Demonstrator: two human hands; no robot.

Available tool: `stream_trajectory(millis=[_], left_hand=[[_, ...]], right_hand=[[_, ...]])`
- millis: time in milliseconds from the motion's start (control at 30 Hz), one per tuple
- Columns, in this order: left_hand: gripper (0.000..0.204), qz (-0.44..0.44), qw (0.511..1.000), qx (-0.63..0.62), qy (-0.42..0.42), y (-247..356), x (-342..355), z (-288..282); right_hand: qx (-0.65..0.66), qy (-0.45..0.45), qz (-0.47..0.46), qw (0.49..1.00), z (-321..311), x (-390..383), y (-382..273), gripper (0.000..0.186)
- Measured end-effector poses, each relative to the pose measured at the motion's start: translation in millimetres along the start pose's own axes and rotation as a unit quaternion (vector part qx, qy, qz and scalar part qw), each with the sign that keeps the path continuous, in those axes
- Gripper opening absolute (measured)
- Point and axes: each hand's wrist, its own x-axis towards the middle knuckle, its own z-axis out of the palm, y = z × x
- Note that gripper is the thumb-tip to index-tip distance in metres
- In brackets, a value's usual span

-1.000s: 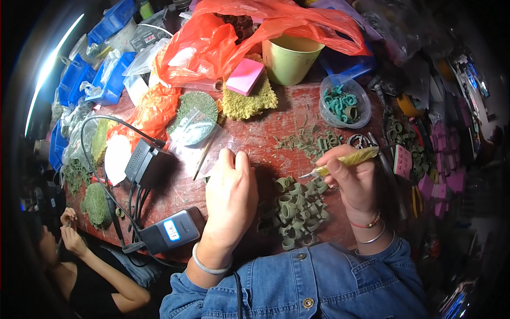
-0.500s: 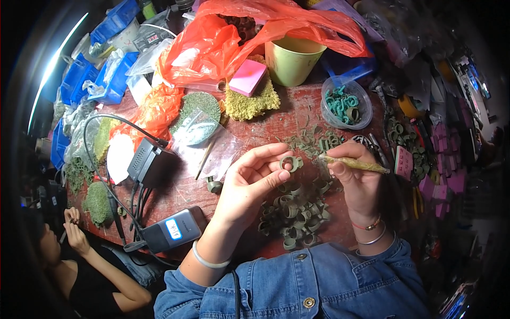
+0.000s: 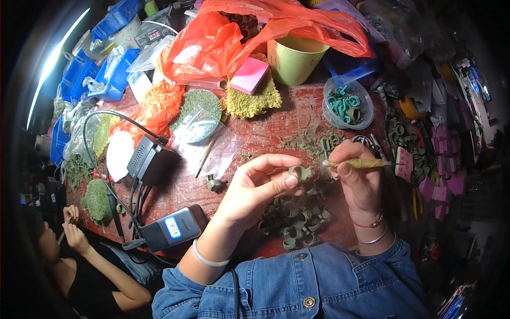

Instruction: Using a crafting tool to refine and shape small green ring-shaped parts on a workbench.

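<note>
Your two hands are at work over a red bench [image 3: 297, 114]. The green ring piece [image 3: 303, 173] sits at the fingertips of your left grip [image 3: 255, 186], between thumb and forefinger, with much of its body projecting rightward beyond the thumb. A heap of green pieces [image 3: 293, 215] lies on the bench nearer to you.

Your left grip is narrowed to a pinch on the piece, the remaining fingers partly bent behind it. Your right grip [image 3: 357, 183] is closed around a yellow-wrapped tool [image 3: 369, 164], held like a pen; its pale tip points left, just beside the piece, with a narrow gap visible between them.

Markings: a white label [image 3: 173, 227] edged in blue, with dark writing, is fixed to a grey and black device [image 3: 155, 236] to the left of your left forearm. A pink block [image 3: 405, 164], to the right of your right grip, carries rows of dark marks, too small to make out. A small red-and-white label [image 3: 154, 35] shows on a grey item among the containers at the upper left.
</note>
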Motion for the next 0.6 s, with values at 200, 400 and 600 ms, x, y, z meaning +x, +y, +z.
stream_trajectory(millis=[200, 400, 600], left_hand=[[0.028, -0.037, 0.999, -0.014, -0.001, -0.2, 0.5, -0.8], [0.027, -0.030, 0.999, 0.009, 0.005, -0.5, -0.9, -0.4], [0.029, -0.029, 0.996, 0.078, -0.018, 0.2, -2.5, 1.7]], right_hand=[[-0.019, -0.026, 0.009, 0.999, 0.1, 1.1, -1.5, 0.021], [-0.072, -0.013, 0.041, 0.996, 4.6, -0.2, -7.7, 0.023], [0.239, 0.006, 0.192, 0.952, -17.6, -2.9, 10.9, 0.035]])
